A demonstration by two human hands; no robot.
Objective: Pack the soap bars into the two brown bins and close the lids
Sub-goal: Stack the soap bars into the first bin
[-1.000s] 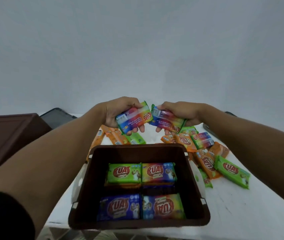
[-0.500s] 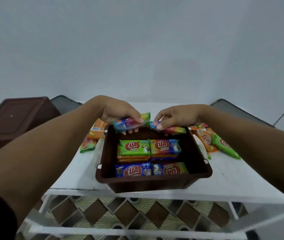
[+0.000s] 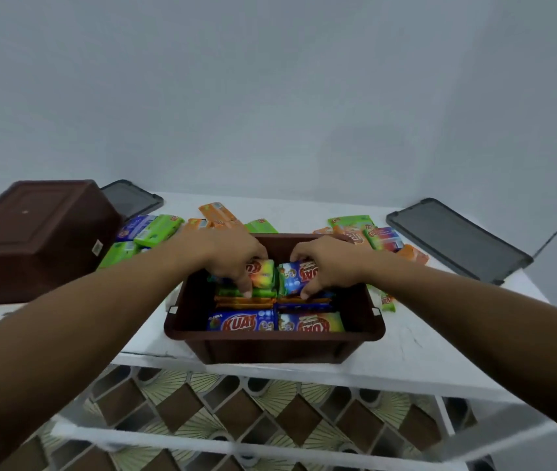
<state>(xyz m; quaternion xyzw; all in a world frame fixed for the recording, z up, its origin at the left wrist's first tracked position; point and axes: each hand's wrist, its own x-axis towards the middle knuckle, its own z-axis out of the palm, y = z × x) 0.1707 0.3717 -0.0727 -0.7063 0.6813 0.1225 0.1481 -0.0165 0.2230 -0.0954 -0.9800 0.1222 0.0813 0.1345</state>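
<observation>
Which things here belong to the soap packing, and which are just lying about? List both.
Job: open brown bin; packed bars; left hand gripping a rainbow bar; right hand gripping a blue bar; loose bars; upturned brown bin; left lid; right lid.
Just there: white table; tiled floor.

Two brown rectangular plastic bins, two dark grey flat lids, two hands, one wrapped soap bar in each.

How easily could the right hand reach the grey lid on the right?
Probably yes: the grey lid lies uncovered beside that arm, though the right hand grips a soap bar.
</observation>
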